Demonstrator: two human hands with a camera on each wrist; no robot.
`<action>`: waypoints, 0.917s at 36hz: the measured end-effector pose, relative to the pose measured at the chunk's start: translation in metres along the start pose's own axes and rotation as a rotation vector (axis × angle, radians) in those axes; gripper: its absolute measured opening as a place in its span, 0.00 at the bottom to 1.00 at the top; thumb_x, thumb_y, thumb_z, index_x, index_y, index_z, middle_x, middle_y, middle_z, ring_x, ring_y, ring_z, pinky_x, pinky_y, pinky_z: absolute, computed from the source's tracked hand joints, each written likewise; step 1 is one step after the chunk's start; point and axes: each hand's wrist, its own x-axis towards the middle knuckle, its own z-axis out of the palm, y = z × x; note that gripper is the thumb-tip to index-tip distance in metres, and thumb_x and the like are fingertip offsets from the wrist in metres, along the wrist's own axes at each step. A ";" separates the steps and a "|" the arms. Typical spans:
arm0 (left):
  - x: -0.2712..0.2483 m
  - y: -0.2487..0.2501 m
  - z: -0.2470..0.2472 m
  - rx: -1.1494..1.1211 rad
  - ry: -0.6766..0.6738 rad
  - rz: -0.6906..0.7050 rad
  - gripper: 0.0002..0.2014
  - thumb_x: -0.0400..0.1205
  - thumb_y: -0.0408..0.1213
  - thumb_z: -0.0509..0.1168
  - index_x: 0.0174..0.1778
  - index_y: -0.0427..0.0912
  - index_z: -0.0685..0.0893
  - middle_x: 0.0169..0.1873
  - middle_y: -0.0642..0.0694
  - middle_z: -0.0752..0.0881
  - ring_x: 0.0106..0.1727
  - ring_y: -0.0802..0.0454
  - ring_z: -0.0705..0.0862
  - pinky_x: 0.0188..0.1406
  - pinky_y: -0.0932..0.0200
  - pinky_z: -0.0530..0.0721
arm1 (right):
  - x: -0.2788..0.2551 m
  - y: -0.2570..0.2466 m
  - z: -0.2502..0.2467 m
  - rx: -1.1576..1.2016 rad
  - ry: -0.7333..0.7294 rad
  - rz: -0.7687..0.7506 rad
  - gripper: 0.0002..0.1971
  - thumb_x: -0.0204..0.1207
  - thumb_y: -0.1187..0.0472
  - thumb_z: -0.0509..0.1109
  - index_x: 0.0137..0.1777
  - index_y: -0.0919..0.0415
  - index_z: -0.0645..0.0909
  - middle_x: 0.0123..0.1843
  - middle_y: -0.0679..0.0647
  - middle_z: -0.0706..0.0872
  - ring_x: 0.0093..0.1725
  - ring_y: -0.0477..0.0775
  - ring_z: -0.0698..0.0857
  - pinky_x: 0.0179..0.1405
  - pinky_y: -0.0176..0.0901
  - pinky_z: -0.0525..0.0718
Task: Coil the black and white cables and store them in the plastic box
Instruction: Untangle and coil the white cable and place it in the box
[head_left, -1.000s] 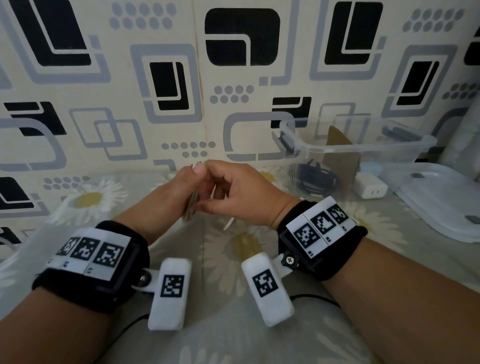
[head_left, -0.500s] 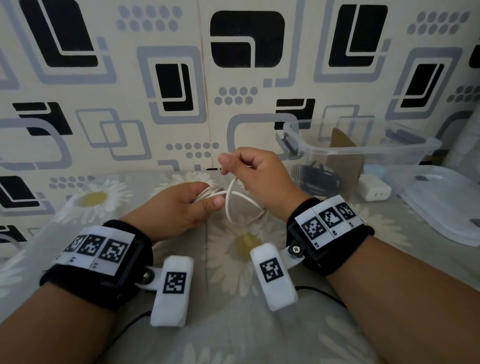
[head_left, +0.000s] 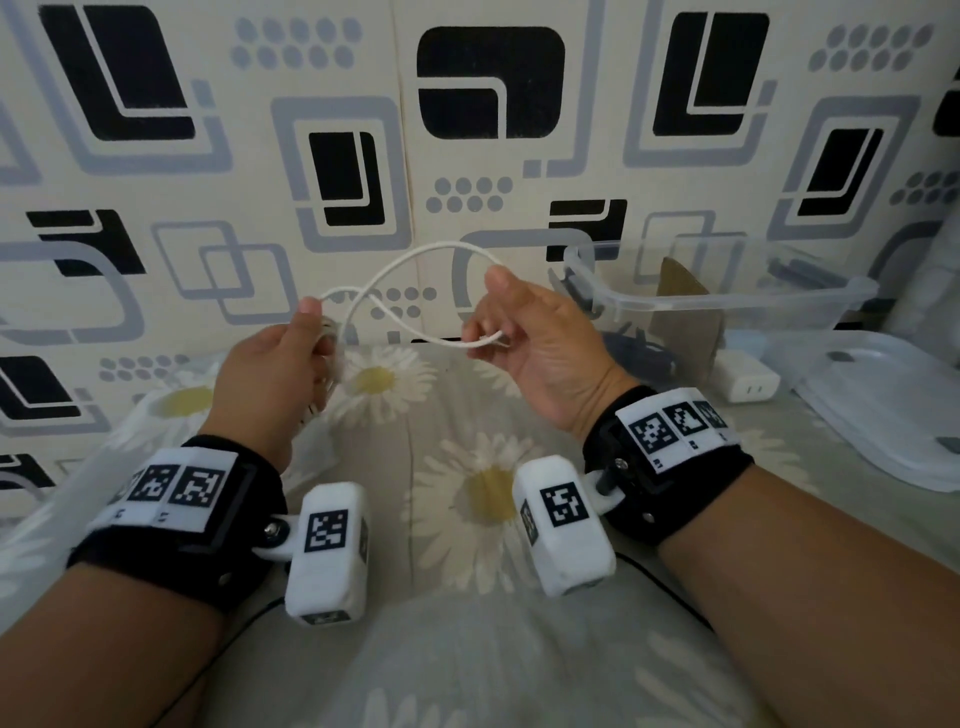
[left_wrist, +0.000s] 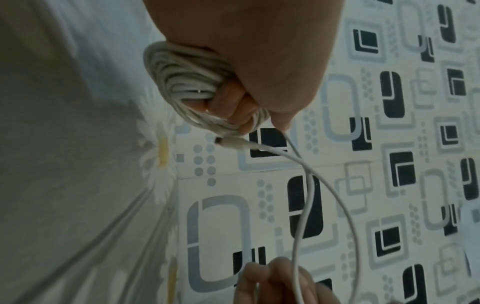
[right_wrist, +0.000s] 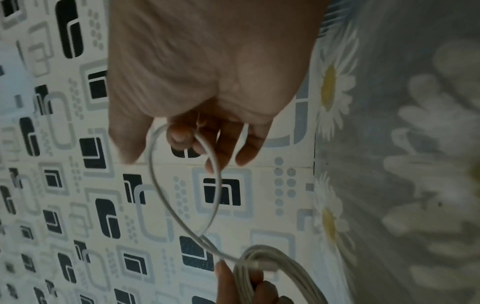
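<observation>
I find my left hand clenched round the finished turns of the white cable, held up to the left of the plastic box; the left wrist view shows one plug poking free beside the bundle. My right hand pinches the loose tail, which arches between the hands and crosses itself once. Risks, in my judgement: that crossing may pull into a kink or knot if the tail is drawn taut; the stacked turns may spring apart if the left fingers slacken; the free plug may snag a turn. The black cable already appears to lie inside the box, beside a cardboard piece, so a slack white bundle dropped in could tangle with it.
</observation>
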 end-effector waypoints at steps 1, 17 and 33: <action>0.002 -0.001 -0.001 -0.007 0.002 -0.007 0.20 0.84 0.57 0.59 0.34 0.47 0.81 0.19 0.54 0.80 0.23 0.59 0.77 0.25 0.65 0.77 | -0.001 0.000 0.001 -0.019 -0.015 0.023 0.18 0.72 0.52 0.72 0.24 0.56 0.76 0.28 0.51 0.81 0.36 0.52 0.81 0.45 0.48 0.82; 0.003 0.008 -0.004 -0.422 -0.367 -0.298 0.23 0.86 0.56 0.53 0.33 0.43 0.75 0.16 0.55 0.62 0.15 0.58 0.58 0.28 0.60 0.65 | -0.007 0.013 0.007 -0.748 -0.129 0.100 0.28 0.78 0.62 0.71 0.73 0.39 0.68 0.51 0.48 0.78 0.45 0.47 0.82 0.46 0.35 0.81; -0.001 0.014 -0.004 -0.585 -0.538 -0.308 0.23 0.83 0.57 0.54 0.29 0.44 0.74 0.15 0.56 0.63 0.13 0.60 0.59 0.22 0.65 0.72 | -0.001 0.006 0.006 -0.220 0.011 0.027 0.17 0.86 0.48 0.56 0.44 0.57 0.81 0.26 0.48 0.63 0.24 0.47 0.59 0.25 0.42 0.59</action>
